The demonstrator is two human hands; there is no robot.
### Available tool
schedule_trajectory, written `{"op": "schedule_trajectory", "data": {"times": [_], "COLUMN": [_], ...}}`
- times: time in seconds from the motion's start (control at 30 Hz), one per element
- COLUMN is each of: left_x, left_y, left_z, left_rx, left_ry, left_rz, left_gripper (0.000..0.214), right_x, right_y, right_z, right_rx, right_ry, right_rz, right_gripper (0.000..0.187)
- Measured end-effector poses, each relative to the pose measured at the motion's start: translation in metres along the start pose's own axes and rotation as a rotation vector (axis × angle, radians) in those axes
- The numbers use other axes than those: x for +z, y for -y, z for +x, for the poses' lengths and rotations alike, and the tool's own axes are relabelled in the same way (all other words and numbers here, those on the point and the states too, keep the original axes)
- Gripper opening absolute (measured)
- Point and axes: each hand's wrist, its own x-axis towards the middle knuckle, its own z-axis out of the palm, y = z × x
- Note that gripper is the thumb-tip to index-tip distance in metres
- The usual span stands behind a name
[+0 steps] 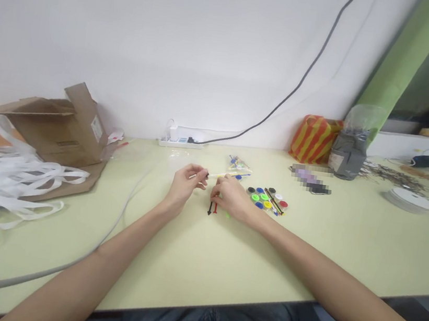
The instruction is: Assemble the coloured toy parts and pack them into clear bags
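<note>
My left hand (185, 183) is pinched on the end of a thin white stick (218, 175) held just above the pale green table (194, 252). My right hand (232, 197) is closed beside it and holds small thin pieces, one black (209, 209) and one red (215, 207), that hang below its fingers. Just right of my right hand lies a cluster of small round coloured caps (267, 199) with a thin brush-like stick across them. Behind the hands lies a small clear packet of coloured sticks (238, 165).
An open cardboard box (58, 132) and a heap of white straps (1, 185) fill the left. A power strip (179, 143) lies by the wall, a grey cable (119, 221) crosses the table. A striped bag (314, 139), a grey bag (349, 149) and a tape roll (410, 199) stand at right.
</note>
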Motion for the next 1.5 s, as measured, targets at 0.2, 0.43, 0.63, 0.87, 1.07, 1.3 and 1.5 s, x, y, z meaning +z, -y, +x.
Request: {"op": "schedule_trajectory", "data": {"times": [0.2, 0.43, 0.63, 0.87, 1.07, 1.3, 1.5], "left_x": [-0.001, -0.002, 0.004, 0.016, 0.019, 0.017, 0.015], "left_y": [-0.002, -0.001, -0.007, -0.017, -0.018, -0.015, -0.017], "left_z": [0.000, 0.000, -0.007, -0.016, -0.017, -0.018, -0.018], "left_rx": [-0.041, -0.067, -0.136, -0.121, -0.163, -0.175, -0.176], "left_ry": [-0.037, 0.082, 0.143, 0.223, 0.183, 0.161, 0.187], "left_rz": [-0.085, -0.164, -0.182, -0.172, -0.143, -0.122, -0.094], "left_gripper": [0.037, 0.042, 0.043, 0.028, 0.022, 0.027, 0.039], "right_x": [-0.011, -0.021, -0.017, -0.015, -0.012, -0.011, -0.010], "right_y": [0.012, 0.008, -0.001, -0.001, -0.002, -0.003, -0.007], "right_z": [-0.013, -0.021, -0.013, -0.012, -0.012, -0.011, -0.012], "right_rx": [-0.191, 0.015, 0.112, 0.143, 0.131, 0.159, 0.218], "right_ry": [-0.236, -0.405, -0.432, -0.375, -0.351, -0.344, -0.366], "right_rz": [0.251, 0.593, 0.836, 0.955, 0.959, 0.905, 0.788], "right_gripper": [0.007, 0.008, 0.017, 0.031, 0.034, 0.035, 0.034]}}
